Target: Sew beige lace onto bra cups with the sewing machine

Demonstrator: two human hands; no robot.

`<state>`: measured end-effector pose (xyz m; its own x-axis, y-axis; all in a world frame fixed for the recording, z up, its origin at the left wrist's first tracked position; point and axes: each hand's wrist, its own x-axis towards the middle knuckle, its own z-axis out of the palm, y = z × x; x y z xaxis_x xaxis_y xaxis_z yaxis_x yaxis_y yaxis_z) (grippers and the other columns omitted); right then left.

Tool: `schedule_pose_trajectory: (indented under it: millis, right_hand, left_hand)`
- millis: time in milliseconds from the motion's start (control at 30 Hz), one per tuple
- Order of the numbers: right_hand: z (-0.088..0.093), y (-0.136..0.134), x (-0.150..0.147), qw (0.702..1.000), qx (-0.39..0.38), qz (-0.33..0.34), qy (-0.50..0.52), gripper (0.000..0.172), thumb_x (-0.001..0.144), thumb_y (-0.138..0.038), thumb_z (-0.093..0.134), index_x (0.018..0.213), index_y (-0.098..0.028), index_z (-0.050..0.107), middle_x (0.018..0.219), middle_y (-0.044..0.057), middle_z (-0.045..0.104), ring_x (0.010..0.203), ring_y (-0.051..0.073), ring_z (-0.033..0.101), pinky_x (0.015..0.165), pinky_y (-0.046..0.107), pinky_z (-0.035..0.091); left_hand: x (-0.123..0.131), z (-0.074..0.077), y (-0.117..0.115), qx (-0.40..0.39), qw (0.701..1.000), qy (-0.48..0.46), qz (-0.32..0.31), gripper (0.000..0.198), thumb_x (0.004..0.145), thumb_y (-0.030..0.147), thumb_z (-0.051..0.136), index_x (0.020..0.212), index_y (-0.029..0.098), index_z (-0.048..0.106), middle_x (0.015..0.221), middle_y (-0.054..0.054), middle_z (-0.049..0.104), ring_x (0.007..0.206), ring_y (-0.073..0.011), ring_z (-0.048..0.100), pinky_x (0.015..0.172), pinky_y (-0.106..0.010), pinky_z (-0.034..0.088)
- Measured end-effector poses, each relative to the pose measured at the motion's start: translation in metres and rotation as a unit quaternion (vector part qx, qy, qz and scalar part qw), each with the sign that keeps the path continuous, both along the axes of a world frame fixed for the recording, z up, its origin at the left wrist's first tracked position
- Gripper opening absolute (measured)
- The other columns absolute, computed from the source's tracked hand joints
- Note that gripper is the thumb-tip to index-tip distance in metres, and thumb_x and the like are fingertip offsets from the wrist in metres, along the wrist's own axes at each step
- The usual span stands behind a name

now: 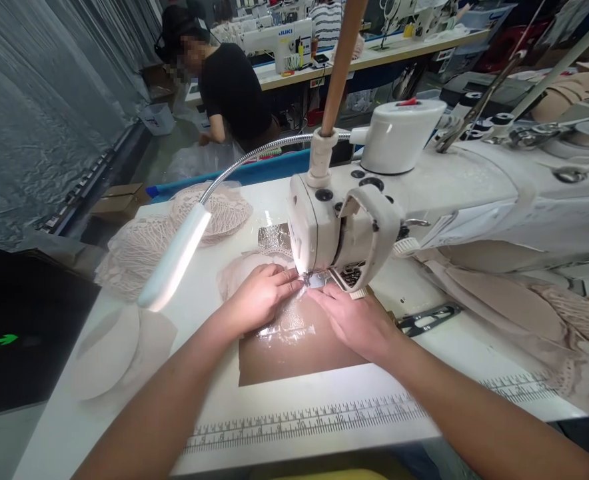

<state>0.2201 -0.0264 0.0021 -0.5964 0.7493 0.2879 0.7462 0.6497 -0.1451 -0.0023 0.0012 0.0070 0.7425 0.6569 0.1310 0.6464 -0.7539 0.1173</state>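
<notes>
A pale pink lace piece (239, 272) lies under the needle area of a white sewing machine (319, 220). My left hand (264, 297) is on its near edge, fingers closed together on the lace, tips just left of the presser foot. To the right of the foot, my right hand (352, 317) has thumb and fingers closed on the work at the same spot. Exactly how the fingertips grip the cloth is hard to see. Beneath both hands, a brown sheet (299, 360) with shiny clear film covers the machine bed.
A lit lamp (174, 260) on a bendy neck hangs at left. Lace stacks (214, 210) and round beige cups (107, 353) lie on the left of the table. More lace pieces (519, 307) lie at right. A ruler strip (299, 427) runs along the front. Another person (234, 93) bends over behind.
</notes>
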Motion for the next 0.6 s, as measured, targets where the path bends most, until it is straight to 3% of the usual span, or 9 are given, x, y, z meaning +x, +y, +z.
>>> schedule_pose_trajectory:
  millis: [367, 600]
  right_hand:
    - [-0.0042, 0.0003, 0.0008, 0.999, -0.029, -0.012, 0.025, 0.04, 0.082, -0.005, 0.046, 0.111, -0.021, 0.069, 0.085, 0.003, 0.068, 0.07, 0.015, 0.056, 0.061, 0.025, 0.041]
    - [-0.003, 0.0018, 0.001, 0.997, -0.053, -0.007, 0.053, 0.036, 0.087, -0.01, 0.044, 0.111, -0.021, 0.068, 0.084, 0.004, 0.068, 0.073, 0.015, 0.058, 0.065, 0.025, 0.043]
  left_hand:
    - [-0.0011, -0.0021, 0.0041, 0.019, 1.0, -0.003, 0.014, 0.041, 0.087, 0.013, 0.045, 0.126, 0.018, 0.058, 0.123, -0.01, 0.062, 0.089, -0.0228, 0.053, 0.076, -0.037, 0.044]
    - [-0.0028, 0.0013, 0.0012, 0.029, 0.999, 0.007, 0.018, 0.039, 0.089, 0.014, 0.044, 0.126, 0.015, 0.056, 0.116, -0.012, 0.063, 0.1, -0.0253, 0.053, 0.082, -0.038, 0.045]
